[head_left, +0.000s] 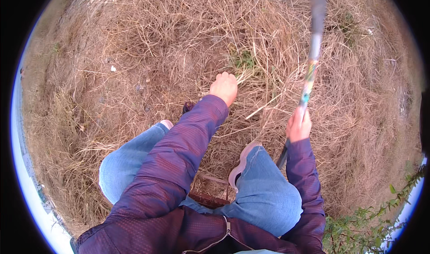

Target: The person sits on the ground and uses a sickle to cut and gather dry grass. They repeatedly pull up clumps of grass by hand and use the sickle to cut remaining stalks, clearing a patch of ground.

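Note:
My left hand point(225, 88) is closed around a tuft of grass point(246, 75), with pale stems poking out to its right. Some green blades point(244, 59) grow just beyond it among dry straw. In my right hand point(299, 124) is the handle of a long-handled sickle point(314, 49), raised at the right. Coloured patterned wrapping covers part of the shaft. The blade end at the top is blurred by motion and partly cut off by the picture's edge. The dark butt of the handle passes beneath my right wrist.
Dry grass point(349, 119) covers the ground, with bare soil point(191, 61) ahead and to the left. My bent knees point(273, 190) frame a low seat point(206, 199) beneath me. A leafy green shrub point(366, 222) stands at lower right. A small white scrap point(113, 68) lies at left.

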### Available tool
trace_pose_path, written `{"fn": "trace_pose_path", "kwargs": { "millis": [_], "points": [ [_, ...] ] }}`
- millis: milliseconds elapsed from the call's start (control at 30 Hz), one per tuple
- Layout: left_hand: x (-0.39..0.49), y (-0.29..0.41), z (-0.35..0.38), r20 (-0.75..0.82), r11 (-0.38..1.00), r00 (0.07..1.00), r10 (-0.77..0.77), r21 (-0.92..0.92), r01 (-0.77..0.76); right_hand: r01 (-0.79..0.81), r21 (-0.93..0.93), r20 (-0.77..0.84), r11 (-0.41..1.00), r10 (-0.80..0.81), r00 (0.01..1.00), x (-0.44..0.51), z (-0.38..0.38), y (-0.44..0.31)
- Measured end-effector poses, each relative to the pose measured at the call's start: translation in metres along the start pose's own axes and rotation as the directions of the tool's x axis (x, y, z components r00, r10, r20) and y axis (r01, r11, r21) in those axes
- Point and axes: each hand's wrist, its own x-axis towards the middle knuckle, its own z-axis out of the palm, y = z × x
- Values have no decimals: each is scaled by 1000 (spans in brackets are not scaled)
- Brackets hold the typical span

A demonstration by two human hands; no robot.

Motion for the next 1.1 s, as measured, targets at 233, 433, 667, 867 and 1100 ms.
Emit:
{"fn": "trace_pose_path", "kwargs": {
  "millis": [233,433,667,867,1100],
  "points": [
    [12,-20,-24,-34,998,997,65,-10,-65,-197,-707,-23,679,256,966,-132,-68,52],
    [-10,-7,7,68,998,996,55,35,-57,-217,-500,-39,838,229,973,-99,-43,34],
    [-3,-4,-9,53,1000,999,-11,14,10,-51,-687,36,725,104,994,-62,-29,34],
    [-40,-8,-1,172,993,978,116,-3,-118,-228,-740,-4,632,335,942,-143,-81,65],
    [-92,18,26,321,995,943,91,-61,-75,-41,-571,-13,820,42,999,-61,-33,0]
  ]
}}
